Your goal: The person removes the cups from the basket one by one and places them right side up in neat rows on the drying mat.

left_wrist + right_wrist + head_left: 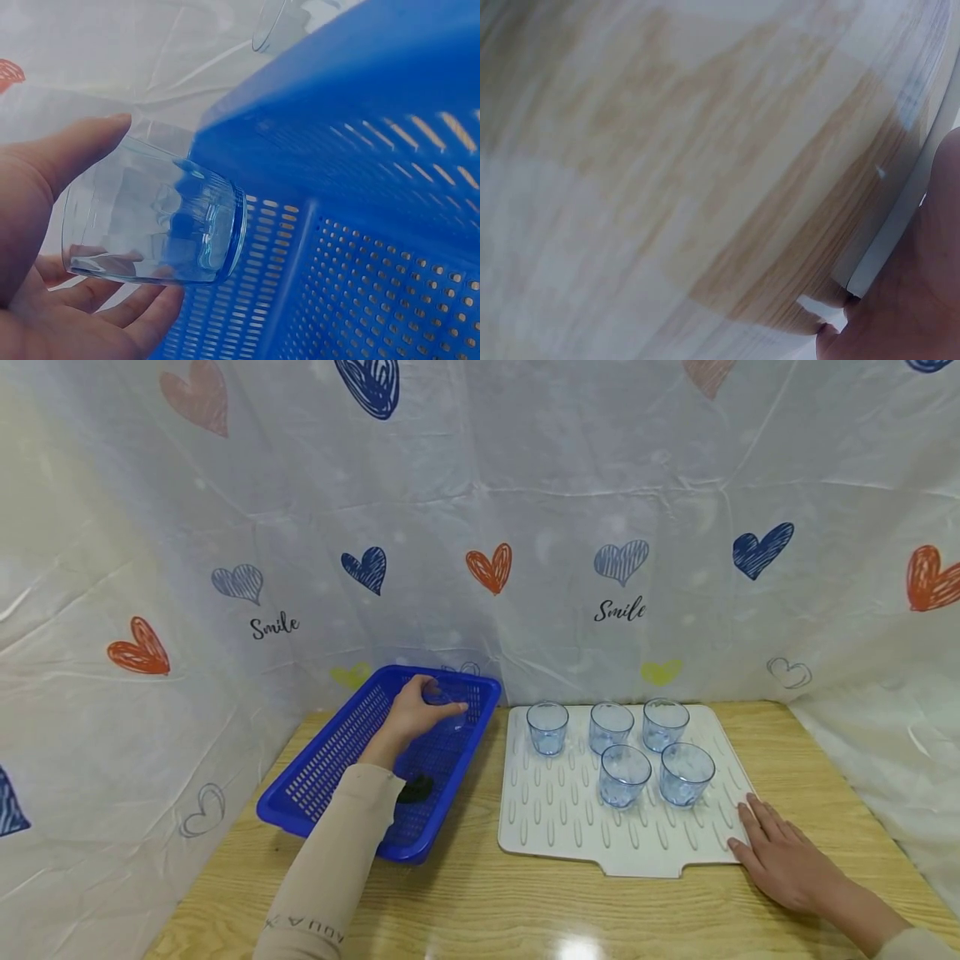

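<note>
My left hand [417, 710] grips a clear bluish drinking glass [154, 217] between thumb and fingers, over the far part of the blue plastic basket [315, 760]. In the left wrist view the glass lies tilted sideways, its thick base toward the basket's perforated wall. On the right, my right hand [787, 858] rests flat at the right edge of the white ribbed drying mat [555, 827], fingertips touching it. Several matching glasses stand on the mat, among them a front-right glass [686, 777] and a back-left glass [547, 731].
A small dark green object [416, 788] lies inside the basket, partly covered by my left sleeve; its kind cannot be made out. The wooden table [465, 902] carries basket and mat. Behind it hangs a white curtain [420, 485] printed with hearts.
</note>
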{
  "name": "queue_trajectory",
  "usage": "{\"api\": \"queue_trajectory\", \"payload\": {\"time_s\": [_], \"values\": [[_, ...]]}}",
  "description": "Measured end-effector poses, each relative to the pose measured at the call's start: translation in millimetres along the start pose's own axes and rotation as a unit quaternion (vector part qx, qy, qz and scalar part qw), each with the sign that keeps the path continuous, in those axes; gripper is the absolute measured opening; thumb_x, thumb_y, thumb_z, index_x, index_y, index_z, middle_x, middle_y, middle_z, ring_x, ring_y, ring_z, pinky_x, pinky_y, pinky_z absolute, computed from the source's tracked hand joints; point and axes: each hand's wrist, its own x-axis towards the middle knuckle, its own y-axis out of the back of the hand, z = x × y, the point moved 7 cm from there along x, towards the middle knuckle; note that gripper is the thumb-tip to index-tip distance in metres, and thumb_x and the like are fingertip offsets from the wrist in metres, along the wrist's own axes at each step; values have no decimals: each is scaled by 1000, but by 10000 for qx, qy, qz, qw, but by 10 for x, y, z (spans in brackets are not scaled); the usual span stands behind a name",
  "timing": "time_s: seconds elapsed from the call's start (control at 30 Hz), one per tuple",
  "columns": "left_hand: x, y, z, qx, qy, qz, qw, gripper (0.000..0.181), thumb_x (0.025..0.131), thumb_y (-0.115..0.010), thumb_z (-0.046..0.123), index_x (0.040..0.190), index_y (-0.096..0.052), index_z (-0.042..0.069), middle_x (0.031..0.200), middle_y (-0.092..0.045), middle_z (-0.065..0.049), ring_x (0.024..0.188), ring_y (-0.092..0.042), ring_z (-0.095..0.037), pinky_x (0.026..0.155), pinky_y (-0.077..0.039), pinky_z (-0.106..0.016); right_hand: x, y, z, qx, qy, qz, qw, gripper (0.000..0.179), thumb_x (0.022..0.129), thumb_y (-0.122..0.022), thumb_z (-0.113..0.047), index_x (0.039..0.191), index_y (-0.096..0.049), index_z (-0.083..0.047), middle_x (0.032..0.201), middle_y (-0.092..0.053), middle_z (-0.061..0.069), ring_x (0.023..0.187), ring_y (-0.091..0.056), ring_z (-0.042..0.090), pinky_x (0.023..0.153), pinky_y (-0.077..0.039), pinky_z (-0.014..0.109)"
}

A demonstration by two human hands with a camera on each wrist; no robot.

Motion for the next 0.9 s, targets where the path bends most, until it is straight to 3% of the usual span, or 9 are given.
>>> {"api": "queue_trajectory", "payload": {"time_s": [0.9], "values": [[-183,-37,153,37,-235,-172,9996,92,86,-83,43,156,-34,7,150,-48,-17,136,-48,-39,107,-46,-57,-6,-28,14,43,-67,-142,9999,72,110,-43,-41,149,-33,19,157,-24,40,143,-24,60,111,-22,75]]}}
